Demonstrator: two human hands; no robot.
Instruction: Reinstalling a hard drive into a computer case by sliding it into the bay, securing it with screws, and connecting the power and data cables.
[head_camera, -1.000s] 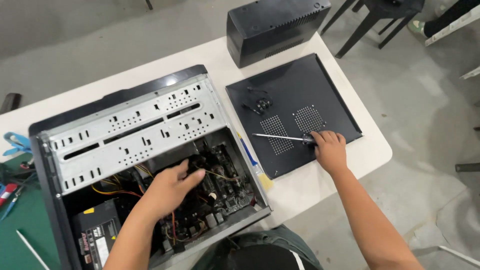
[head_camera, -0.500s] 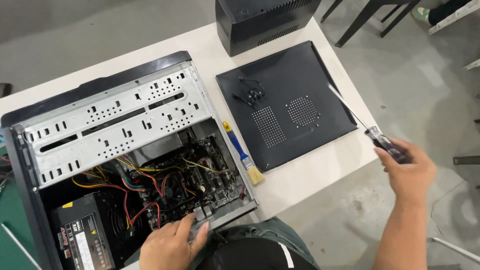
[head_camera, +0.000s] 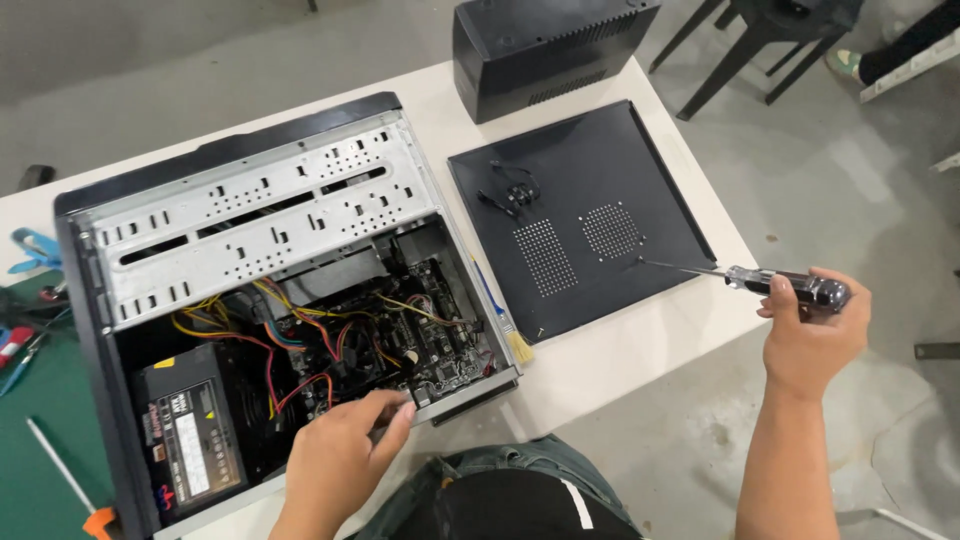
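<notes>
I see the open computer case (head_camera: 260, 300) filling the left half of the frame; inside it, tangled cables (head_camera: 300, 340) and the power supply (head_camera: 185, 430) leave little room, with my left hand (head_camera: 340, 460) at its lower edge. To its right, the black side panel (head_camera: 580, 215) lies flat, mostly bare. My right hand (head_camera: 810, 340) holds a screwdriver (head_camera: 750, 280) over the table's right edge. A brush (head_camera: 500, 315) lies in the narrow gap between case and panel.

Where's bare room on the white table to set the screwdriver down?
Bare strip of white table between the black perforated side panel and the near edge, right of the small blue-handled brush. The panel's right half is also bare. It is crowded inside the open computer case, where the left hand rests at its near edge.
</notes>
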